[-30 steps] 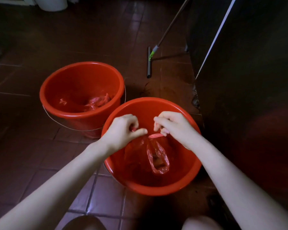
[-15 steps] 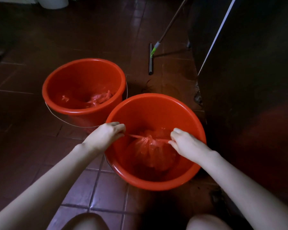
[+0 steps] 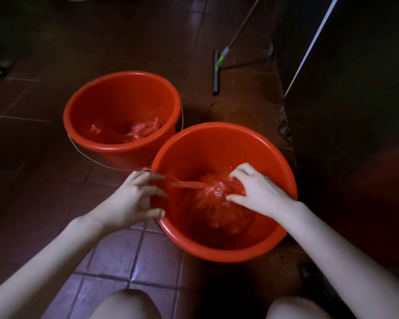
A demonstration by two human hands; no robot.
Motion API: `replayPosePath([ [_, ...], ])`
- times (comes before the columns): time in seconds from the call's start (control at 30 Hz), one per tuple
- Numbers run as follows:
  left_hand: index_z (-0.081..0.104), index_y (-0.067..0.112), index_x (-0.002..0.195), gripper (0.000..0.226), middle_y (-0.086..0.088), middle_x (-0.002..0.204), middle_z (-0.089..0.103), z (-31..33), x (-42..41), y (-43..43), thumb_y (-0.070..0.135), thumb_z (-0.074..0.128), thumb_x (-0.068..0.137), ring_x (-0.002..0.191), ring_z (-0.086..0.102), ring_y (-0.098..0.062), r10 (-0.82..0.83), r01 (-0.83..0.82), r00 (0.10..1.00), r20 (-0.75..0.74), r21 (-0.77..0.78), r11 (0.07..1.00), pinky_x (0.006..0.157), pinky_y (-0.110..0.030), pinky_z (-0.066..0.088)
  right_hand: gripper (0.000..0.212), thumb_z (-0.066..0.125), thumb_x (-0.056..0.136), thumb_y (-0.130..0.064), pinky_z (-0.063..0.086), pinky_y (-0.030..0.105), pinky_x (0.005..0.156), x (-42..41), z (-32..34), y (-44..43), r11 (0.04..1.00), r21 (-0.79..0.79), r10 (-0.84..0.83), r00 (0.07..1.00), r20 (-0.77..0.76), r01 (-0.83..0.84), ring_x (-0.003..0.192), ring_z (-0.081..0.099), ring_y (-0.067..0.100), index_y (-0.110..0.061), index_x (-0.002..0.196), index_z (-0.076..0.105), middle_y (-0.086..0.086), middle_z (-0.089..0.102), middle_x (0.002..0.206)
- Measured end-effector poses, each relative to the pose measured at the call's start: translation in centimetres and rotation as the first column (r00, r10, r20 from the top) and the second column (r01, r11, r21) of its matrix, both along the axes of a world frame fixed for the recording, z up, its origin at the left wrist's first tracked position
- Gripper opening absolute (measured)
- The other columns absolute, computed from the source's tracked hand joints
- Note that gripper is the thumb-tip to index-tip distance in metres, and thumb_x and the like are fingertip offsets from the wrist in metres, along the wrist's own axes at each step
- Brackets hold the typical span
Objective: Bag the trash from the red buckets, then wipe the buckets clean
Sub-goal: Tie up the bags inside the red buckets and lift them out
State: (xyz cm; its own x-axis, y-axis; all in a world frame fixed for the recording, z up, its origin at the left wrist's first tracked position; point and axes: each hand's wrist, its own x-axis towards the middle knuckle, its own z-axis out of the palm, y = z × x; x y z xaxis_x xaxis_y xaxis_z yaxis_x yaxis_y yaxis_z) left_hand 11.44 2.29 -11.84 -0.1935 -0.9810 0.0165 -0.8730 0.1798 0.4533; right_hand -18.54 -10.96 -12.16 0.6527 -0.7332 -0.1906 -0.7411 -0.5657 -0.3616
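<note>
Two red buckets stand on the tiled floor. Inside the near bucket (image 3: 224, 252) lies a red plastic bag (image 3: 214, 199), gathered at its neck. My right hand (image 3: 258, 192) grips the gathered top of the bag inside the bucket. My left hand (image 3: 136, 199) is at the bucket's left rim and pinches a twisted strip of the bag, pulled taut to the left. The far bucket (image 3: 122, 148), up and to the left, holds crumpled red plastic trash (image 3: 143, 132) at its bottom.
A floor squeegee (image 3: 217, 70) with a long handle lies on the tiles behind the buckets. A dark cabinet (image 3: 355, 111) rises close on the right. My knees show at the bottom edge. Open floor lies to the left.
The bag's neck has been drawn shut. My right hand moved from pulling a strip to gripping the knot area. My left hand keeps the strip pulled out to the left.
</note>
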Motion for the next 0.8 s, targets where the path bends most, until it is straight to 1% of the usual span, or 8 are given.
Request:
replayPosePath([
  [0.07,0.076,0.021,0.106,0.061,-0.005,0.141,0.049,0.0,0.4,0.8,0.060,0.077,0.060,0.131,0.039,-0.025,-0.018,0.021,0.999,-0.049,0.066,0.998,0.105,-0.041,0.036,0.064,0.070,0.081,-0.048,0.043,0.036,0.101,1.4,-0.7,0.5,0.996,0.055,0.065,0.998,-0.021,-0.063,0.119,0.052,0.022,-0.031,0.137,0.045,-0.005,0.042,0.137],
  [0.17,0.076,0.018,0.102,0.052,-0.007,0.136,0.053,-0.3,0.3,1.0,0.051,0.077,0.062,0.130,0.043,-0.028,-0.024,0.025,0.999,-0.048,0.014,1.000,0.104,-0.044,0.040,0.067,0.064,0.086,-0.048,0.037,0.045,0.106,3.6,-2.3,1.0,0.995,-0.012,0.091,0.977,-0.194,-0.096,0.128,0.046,0.027,-0.037,0.145,0.033,-0.002,0.042,0.142],
  [0.27,0.075,0.020,0.099,0.048,-0.005,0.131,0.055,-0.8,-0.1,0.6,0.052,0.077,0.062,0.126,0.044,-0.027,-0.012,0.011,0.998,-0.056,-0.012,1.000,0.104,-0.040,0.038,0.059,0.063,0.088,-0.041,0.040,0.041,0.101,4.6,-3.2,0.2,0.996,-0.045,0.061,0.962,-0.267,-0.076,0.122,0.051,0.029,-0.037,0.141,0.038,0.001,0.048,0.133],
  [0.4,0.073,0.019,0.100,0.050,-0.006,0.125,0.056,-1.8,-2.4,-0.9,0.057,0.071,0.068,0.121,0.046,-0.027,-0.011,0.007,1.000,-0.029,-0.112,0.994,0.105,-0.037,0.037,0.035,0.063,0.088,-0.034,0.048,0.037,0.088,4.2,-3.1,-1.5,0.998,-0.056,-0.002,0.955,-0.298,-0.015,0.107,0.061,0.032,-0.029,0.121,0.052,0.004,0.057,0.117],
  [0.6,0.071,0.017,0.112,0.051,-0.007,0.132,0.055,-2.1,-5.9,-5.6,0.042,0.082,0.069,0.125,0.048,-0.028,0.028,-0.043,0.994,-0.104,-0.139,0.989,0.105,-0.042,0.039,0.030,0.054,0.092,-0.023,0.050,0.039,0.084,1.4,-2.3,-4.0,0.978,-0.130,-0.196,0.931,-0.308,0.162,0.104,0.061,0.036,-0.024,0.122,0.052,0.009,0.055,0.118],
  [0.7,0.064,0.017,0.121,0.055,-0.004,0.127,0.059,-1.5,-3.7,-7.5,0.036,0.080,0.072,0.117,0.054,-0.024,0.164,-0.196,0.976,-0.145,-0.246,0.949,0.099,-0.035,0.043,0.028,0.053,0.093,-0.021,0.052,0.040,0.084,0.6,-2.3,-4.6,0.968,-0.143,-0.242,0.922,-0.303,0.208,0.101,0.061,0.036,-0.024,0.121,0.053,0.008,0.054,0.117],
  [0.77,0.059,0.014,0.127,0.055,-0.010,0.126,0.059,-1.5,-0.5,-8.7,0.031,0.074,0.076,0.117,0.053,-0.030,0.383,-0.377,0.923,-0.041,-0.304,0.875,0.098,-0.038,0.041,0.027,0.054,0.093,-0.022,0.052,0.040,0.084,0.4,-2.3,-4.5,0.965,-0.132,-0.254,0.921,-0.294,0.225,0.101,0.061,0.036,-0.025,0.120,0.053,0.008,0.053,0.117],
  [0.8,0.055,0.013,0.133,0.058,-0.014,0.130,0.057,-1.6,1.4,-9.0,0.030,0.070,0.080,0.122,0.050,-0.034,0.493,-0.458,0.867,0.074,-0.274,0.846,0.102,-0.040,0.038,0.027,0.054,0.093,-0.022,0.051,0.040,0.084,0.5,-2.4,-4.4,0.965,-0.123,-0.257,0.922,-0.289,0.230,0.101,0.061,0.036,-0.025,0.120,0.053,0.008,0.053,0.117],
])
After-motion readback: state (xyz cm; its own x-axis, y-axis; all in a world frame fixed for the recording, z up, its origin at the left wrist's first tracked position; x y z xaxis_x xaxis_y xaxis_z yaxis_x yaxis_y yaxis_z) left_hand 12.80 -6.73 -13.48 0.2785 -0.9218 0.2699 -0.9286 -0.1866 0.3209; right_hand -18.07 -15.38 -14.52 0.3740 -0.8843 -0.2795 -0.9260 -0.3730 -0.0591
